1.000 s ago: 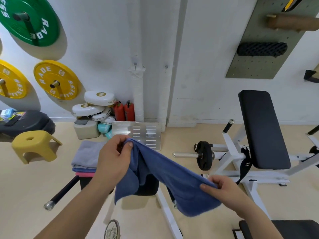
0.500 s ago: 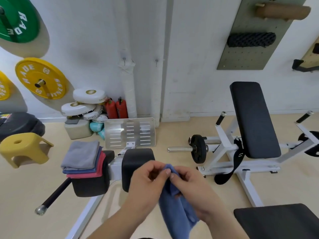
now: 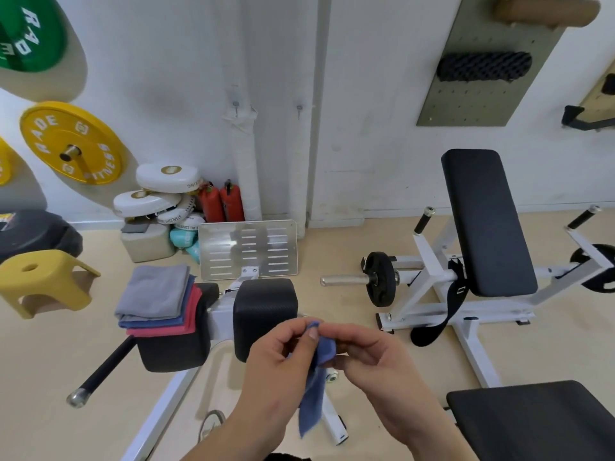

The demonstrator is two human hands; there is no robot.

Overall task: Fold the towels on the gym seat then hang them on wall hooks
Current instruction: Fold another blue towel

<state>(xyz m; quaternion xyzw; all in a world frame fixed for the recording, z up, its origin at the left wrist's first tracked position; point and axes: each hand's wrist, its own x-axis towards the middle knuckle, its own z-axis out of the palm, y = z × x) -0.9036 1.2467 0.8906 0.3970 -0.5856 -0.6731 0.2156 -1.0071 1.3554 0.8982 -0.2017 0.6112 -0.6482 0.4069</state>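
Hanging in a narrow bunched strip, the blue towel [image 3: 316, 387] was pinched at its top between both hands, low in the middle of the view above the floor. The left hand [image 3: 276, 364] gripped the upper corner with thumb and fingertips, and the right hand [image 3: 372, 357] closed on the same gathered top from the other side, the two hands touching. The towel's free end dangled between the forearms. Just behind the hands stood a black padded seat [image 3: 264, 311] on a white frame. To its left, a stack of folded towels [image 3: 159, 301], grey over blue over red, rested on another black pad [image 3: 176, 351]. On the white wall beyond, two small hooks [image 3: 235, 104] showed, one on each side of a wrapped pipe. A yellow stool [image 3: 43, 281] sat at far left, and a black bench [image 3: 486, 224] at right.
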